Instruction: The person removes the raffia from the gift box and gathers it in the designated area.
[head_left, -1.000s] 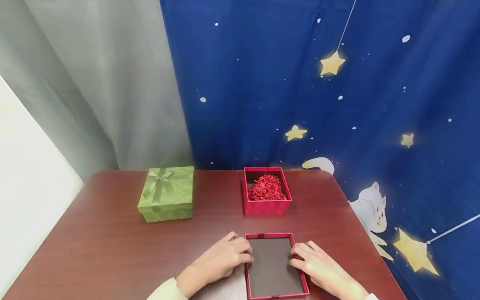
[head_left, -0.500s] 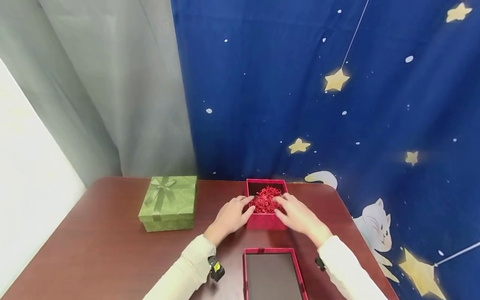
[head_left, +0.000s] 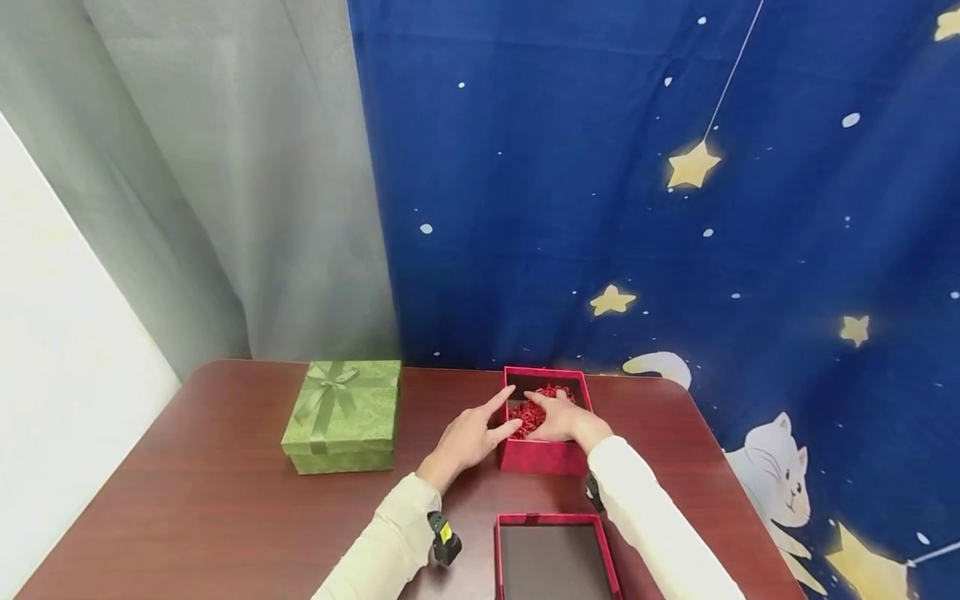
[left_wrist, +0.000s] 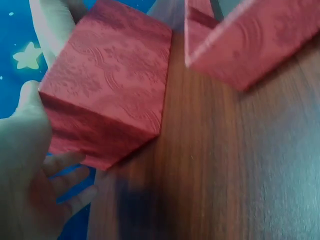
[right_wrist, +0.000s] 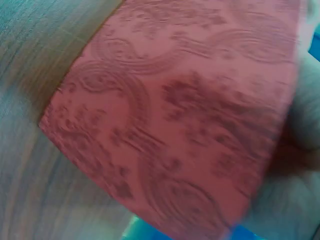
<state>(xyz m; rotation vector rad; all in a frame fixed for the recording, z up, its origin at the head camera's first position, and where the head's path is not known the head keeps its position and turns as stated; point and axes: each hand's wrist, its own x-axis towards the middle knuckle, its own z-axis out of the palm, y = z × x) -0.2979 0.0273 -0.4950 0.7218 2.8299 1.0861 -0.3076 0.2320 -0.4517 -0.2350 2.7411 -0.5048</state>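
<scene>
A red patterned box [head_left: 542, 457] stands without its lid near the table's back edge. Red shredded paper [head_left: 527, 417] fills part of its inside. Over that paper my right hand [head_left: 558, 419] reaches into the box, thumb and index finger spread apart; its other fingertips are hard to make out. At the box's left side is my left hand [head_left: 468, 435], with fingers extended and thumb by the near rim. The left wrist view shows the left fingers [left_wrist: 70, 180] loosely spread beside the box wall [left_wrist: 105, 65]. In the right wrist view the box side [right_wrist: 190, 115] hides most of the right hand.
Nearer the person lies the red lid [head_left: 498, 554], inside up with a dark lining. A green gift box [head_left: 345, 417] with a ribbon bow stands at the back left. Behind the table [head_left: 217, 467] hang a grey curtain and a blue starry one.
Both hands left the lid and moved forward to the red box. Over the last half second, the right hand shifted left and deeper over the shredded paper, while the left stayed near the left rim.
</scene>
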